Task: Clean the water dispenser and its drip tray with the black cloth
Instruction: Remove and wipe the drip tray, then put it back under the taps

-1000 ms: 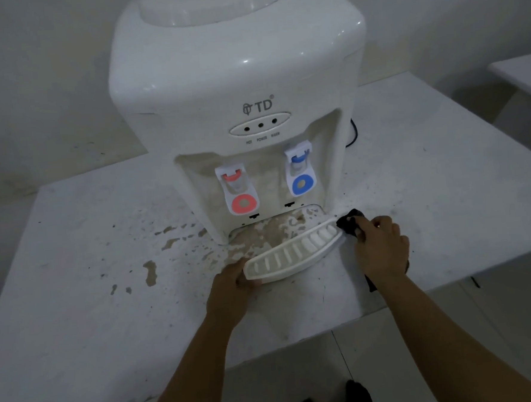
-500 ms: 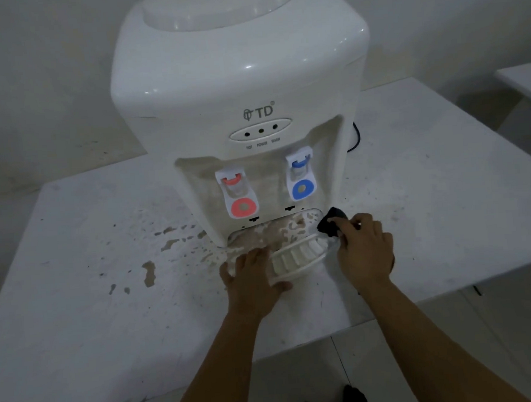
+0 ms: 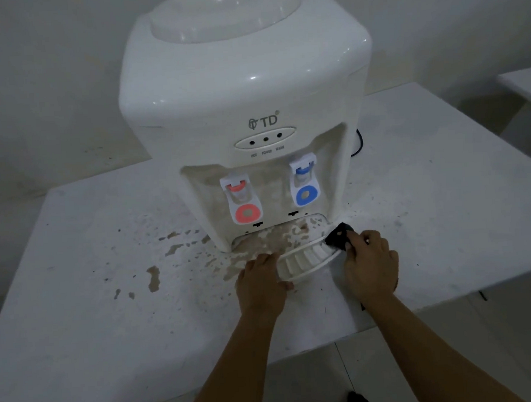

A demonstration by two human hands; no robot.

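A white TD water dispenser (image 3: 245, 87) stands on a white table (image 3: 79, 321), with a red tap (image 3: 247, 212) and a blue tap (image 3: 307, 194). Its slotted white drip tray (image 3: 305, 259) lies at the base, partly in the stained recess (image 3: 272, 236). My left hand (image 3: 261, 283) grips the tray's left end. My right hand (image 3: 370, 264) holds the black cloth (image 3: 338, 236) against the tray's right end, beside the dispenser's right front corner.
Brown stains and chipped spots (image 3: 153, 277) mark the table left of the dispenser. A black cable (image 3: 358, 144) runs behind its right side. The table's front edge lies just under my forearms. Another white surface (image 3: 527, 85) is at the far right.
The tray has been pushed in from a pulled-out, angled position toward the recess. My left hand slid right over its left end. My right hand with the cloth moved left with it.
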